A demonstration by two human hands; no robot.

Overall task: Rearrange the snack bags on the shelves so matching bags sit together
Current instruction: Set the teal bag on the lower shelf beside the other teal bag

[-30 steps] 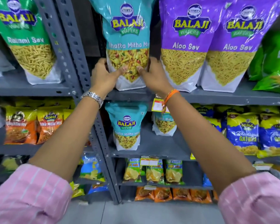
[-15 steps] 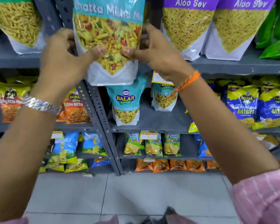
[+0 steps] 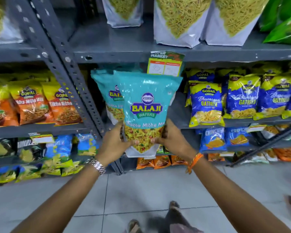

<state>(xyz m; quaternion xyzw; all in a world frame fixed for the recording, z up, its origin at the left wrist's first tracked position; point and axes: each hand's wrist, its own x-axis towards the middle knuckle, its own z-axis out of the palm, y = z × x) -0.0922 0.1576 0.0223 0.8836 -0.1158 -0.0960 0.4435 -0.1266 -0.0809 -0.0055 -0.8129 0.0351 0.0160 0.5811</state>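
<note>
Lowered from the top shelf (image 3: 208, 53) since a moment ago, the teal bag (image 3: 145, 105) now hangs upright in front of the middle shelf (image 3: 180, 118), overlapping a matching teal bag (image 3: 107, 91) that stands there just behind and to its left. Left hand (image 3: 115, 145) and right hand (image 3: 172, 140) clamp its lower sides, thumbs pressed on the clear window. Grey slotted steel racks carry orange bags (image 3: 62, 106) on the left and blue bags (image 3: 207, 105) on the right, a price tag (image 3: 165, 66) hangs from the top shelf's edge, and pale grey floor tiles (image 3: 141, 190) lie below.
</note>
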